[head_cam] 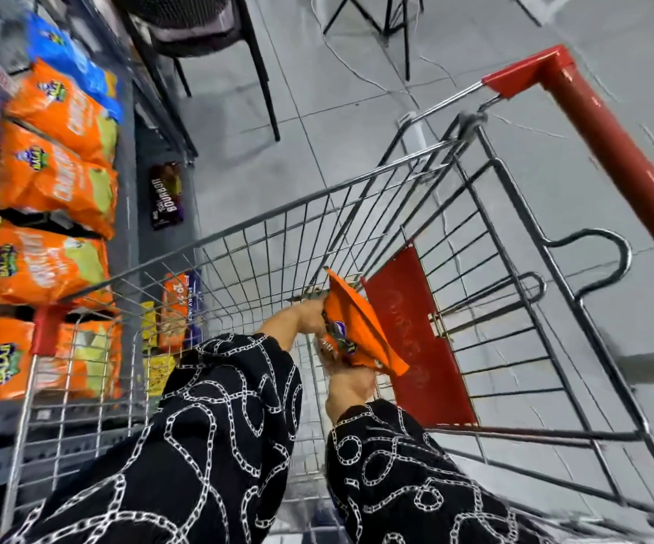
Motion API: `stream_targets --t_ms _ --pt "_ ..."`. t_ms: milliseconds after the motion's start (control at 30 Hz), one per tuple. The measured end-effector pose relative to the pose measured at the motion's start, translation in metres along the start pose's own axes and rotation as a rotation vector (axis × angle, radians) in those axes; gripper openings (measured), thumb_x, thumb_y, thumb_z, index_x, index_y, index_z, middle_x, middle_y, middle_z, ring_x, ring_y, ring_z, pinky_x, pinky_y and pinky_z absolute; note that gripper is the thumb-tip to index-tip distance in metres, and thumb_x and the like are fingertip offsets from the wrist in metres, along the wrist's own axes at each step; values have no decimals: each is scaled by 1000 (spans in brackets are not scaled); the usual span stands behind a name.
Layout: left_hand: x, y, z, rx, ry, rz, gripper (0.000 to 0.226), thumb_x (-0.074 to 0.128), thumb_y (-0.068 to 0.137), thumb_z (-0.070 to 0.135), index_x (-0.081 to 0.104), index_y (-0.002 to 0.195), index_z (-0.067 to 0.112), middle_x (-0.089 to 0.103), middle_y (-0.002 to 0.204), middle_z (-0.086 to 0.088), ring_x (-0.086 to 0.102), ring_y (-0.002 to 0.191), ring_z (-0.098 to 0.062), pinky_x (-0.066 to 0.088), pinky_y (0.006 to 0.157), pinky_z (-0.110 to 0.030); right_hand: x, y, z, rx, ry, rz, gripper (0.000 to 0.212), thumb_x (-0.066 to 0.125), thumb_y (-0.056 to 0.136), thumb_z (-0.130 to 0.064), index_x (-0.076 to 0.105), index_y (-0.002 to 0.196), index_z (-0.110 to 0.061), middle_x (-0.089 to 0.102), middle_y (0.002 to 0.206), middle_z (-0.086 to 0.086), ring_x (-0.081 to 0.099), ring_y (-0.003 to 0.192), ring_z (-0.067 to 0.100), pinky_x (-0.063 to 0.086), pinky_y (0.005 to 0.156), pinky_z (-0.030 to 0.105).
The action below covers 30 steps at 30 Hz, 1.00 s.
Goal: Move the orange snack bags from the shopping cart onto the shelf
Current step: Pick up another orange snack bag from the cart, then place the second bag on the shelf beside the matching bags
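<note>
Both my hands reach down into the wire shopping cart [396, 214] and grip one orange snack bag [360, 327], seen almost edge-on. My left hand [309, 316] holds its upper left side. My right hand [351, 380] holds it from below. Both arms wear black sleeves with a white chain print. On the shelf [125, 190] at the left lie several orange snack bags [58, 182] in a row. The cart's floor around the held bag is blurred, so I cannot tell whether other bags lie there.
The cart has a red handle [624, 159] at right and a red child-seat flap [415, 335]. A blue bag [70, 56] lies at the shelf's far end. Biscuit packets [166, 196] sit on a lower shelf. A black chair [207, 37] and a tripod [388, 17] stand on the grey tiled floor.
</note>
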State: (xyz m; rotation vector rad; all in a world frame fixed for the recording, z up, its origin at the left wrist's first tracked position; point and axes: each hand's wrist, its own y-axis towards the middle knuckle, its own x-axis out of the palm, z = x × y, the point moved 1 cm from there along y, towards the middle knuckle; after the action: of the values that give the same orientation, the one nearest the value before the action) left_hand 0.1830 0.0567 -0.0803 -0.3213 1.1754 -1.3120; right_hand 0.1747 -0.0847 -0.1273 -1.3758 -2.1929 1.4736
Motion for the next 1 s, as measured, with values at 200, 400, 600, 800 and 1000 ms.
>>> stream_targets --t_ms 200,400,600,800,1000 --pt "-27 -46 -11 79 -221 74 59 58 68 -21 46 124 -5 61 117 -21 51 94 -18 44 69 -18 -17 -40 -41 -102 -215 77 34 55 92 -14 57 122 2 61 128 23 58 120 37 48 100 44" --pt "-59 -130 -25 155 -475 194 75 59 70 -27 29 137 -10 46 139 -29 51 121 -31 50 94 -37 -52 -96 -97 -507 -360 -85 27 58 91 -13 63 115 -3 68 115 19 63 109 34 46 67 15" --pt "-83 -237 -24 154 -667 421 82 65 75 -15 26 143 8 53 133 -24 56 108 -25 48 94 -41 -73 -175 -185 -762 -530 -412 31 58 90 -10 59 121 -6 64 117 20 62 110 33 51 96 43" --pt "-103 -360 -14 242 -848 771 93 72 73 -8 20 145 18 48 136 -10 55 121 -29 52 95 -37 -81 -275 -256 -1005 -541 -815 39 73 80 -5 54 111 -18 64 92 2 69 70 18 60 51 34" --pt "-106 -487 -4 443 -954 1210 84 72 56 -3 36 127 25 60 116 -2 65 96 -7 56 86 -28 -85 -417 -297 -1456 -458 -1088 42 71 82 -4 54 117 -20 65 120 11 64 97 20 58 73 29"
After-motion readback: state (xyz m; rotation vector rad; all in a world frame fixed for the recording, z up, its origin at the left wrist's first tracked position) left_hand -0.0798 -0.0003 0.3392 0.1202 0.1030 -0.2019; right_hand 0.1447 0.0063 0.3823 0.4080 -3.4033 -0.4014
